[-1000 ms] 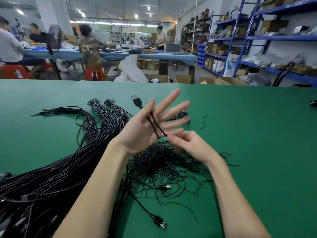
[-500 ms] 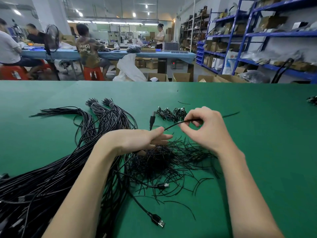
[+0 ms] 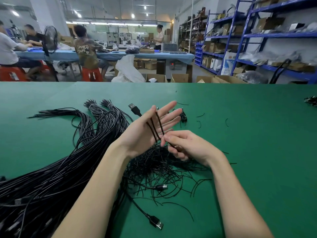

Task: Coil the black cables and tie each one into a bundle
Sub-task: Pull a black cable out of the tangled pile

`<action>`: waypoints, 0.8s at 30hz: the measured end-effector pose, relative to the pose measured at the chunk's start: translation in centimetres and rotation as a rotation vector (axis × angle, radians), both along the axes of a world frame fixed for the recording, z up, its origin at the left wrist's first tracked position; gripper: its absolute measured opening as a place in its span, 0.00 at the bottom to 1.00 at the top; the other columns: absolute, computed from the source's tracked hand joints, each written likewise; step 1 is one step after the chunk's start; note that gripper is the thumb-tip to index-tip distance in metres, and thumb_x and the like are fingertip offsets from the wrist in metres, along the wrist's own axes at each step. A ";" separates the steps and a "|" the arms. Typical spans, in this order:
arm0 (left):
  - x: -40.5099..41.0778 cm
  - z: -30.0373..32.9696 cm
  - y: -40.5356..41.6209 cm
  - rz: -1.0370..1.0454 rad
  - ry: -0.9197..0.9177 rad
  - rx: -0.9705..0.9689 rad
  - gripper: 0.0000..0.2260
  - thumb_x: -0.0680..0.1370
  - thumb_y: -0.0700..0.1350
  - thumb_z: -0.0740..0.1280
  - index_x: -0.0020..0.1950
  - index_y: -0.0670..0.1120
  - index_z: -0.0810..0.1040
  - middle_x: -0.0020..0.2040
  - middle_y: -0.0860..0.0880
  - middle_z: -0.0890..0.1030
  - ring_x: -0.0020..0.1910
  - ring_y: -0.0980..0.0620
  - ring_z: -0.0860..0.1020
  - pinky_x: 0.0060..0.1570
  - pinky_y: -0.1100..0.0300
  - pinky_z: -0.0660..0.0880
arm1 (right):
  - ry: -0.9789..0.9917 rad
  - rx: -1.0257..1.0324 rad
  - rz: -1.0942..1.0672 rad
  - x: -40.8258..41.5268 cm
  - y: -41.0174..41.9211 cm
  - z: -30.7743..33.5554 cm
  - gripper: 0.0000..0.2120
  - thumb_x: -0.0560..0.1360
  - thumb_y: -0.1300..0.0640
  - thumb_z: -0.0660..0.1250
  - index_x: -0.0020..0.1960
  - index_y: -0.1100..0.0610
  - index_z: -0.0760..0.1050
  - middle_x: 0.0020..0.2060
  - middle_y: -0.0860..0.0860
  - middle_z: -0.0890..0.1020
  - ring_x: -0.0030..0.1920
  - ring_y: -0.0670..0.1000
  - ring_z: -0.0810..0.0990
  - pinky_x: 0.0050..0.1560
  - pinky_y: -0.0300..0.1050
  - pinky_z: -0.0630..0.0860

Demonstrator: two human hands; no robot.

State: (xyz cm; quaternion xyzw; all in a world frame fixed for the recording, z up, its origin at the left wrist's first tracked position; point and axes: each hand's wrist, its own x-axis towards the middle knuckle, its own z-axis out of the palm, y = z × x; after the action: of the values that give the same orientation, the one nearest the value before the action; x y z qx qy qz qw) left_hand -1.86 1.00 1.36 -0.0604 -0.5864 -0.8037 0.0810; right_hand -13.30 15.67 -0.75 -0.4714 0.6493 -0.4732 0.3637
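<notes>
A worker at a green table (image 3: pixel 257 152) winds a black cable (image 3: pixel 155 128) around the left hand (image 3: pixel 145 133), whose fingers are spread straight as a former, three turns crossing the palm. The right hand (image 3: pixel 187 146), fingers curled, pinches the cable's running length just beside the left palm. Nearest the worker, a USB plug (image 3: pixel 157 224) lies on the cloth, its lead trailing into a tangle of thin tie wires (image 3: pixel 157 165) beneath both hands. The cable looks light, limp and smooth, likely to spring loose unless pinched close to the turns. A thick mass of loose cables (image 3: pixel 42 186) fans across the left, where stray leads could snag the coil. Beyond the fingers, another USB plug (image 3: pixel 133 107) juts up. Farther off, seated workers (image 3: pixel 87 52) and blue shelving (image 3: pixel 257 36) line the workshop.
</notes>
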 end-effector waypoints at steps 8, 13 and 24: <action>1.5 0.5 0.2 -0.280 -0.170 -0.256 0.27 0.83 0.53 0.54 0.68 0.33 0.76 0.64 0.36 0.80 0.66 0.37 0.78 0.67 0.49 0.73 | 0.130 0.130 -0.138 -1.3 1.5 -0.8 0.10 0.81 0.57 0.68 0.44 0.53 0.86 0.35 0.53 0.79 0.36 0.51 0.68 0.36 0.44 0.63; 0.4 0.2 1.5 -0.202 -0.419 -0.716 0.26 0.86 0.57 0.54 0.65 0.37 0.79 0.60 0.43 0.84 0.59 0.47 0.83 0.65 0.49 0.77 | 0.252 0.124 -0.208 -1.1 0.9 1.0 0.08 0.78 0.55 0.71 0.45 0.56 0.86 0.30 0.46 0.78 0.28 0.43 0.69 0.34 0.38 0.65; -0.6 -0.2 0.9 0.252 -0.310 -0.157 0.22 0.86 0.53 0.53 0.62 0.39 0.79 0.55 0.42 0.84 0.48 0.50 0.85 0.52 0.58 0.82 | -0.025 -0.127 -0.401 0.1 -0.3 2.5 0.03 0.80 0.64 0.70 0.49 0.59 0.81 0.40 0.54 0.88 0.40 0.50 0.87 0.43 0.45 0.85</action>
State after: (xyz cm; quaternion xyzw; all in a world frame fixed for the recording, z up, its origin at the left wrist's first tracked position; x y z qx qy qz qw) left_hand -2.42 1.88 1.17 0.1314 -0.6555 -0.7388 0.0849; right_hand -13.20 15.42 1.77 -0.3484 0.6946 -0.5819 0.2399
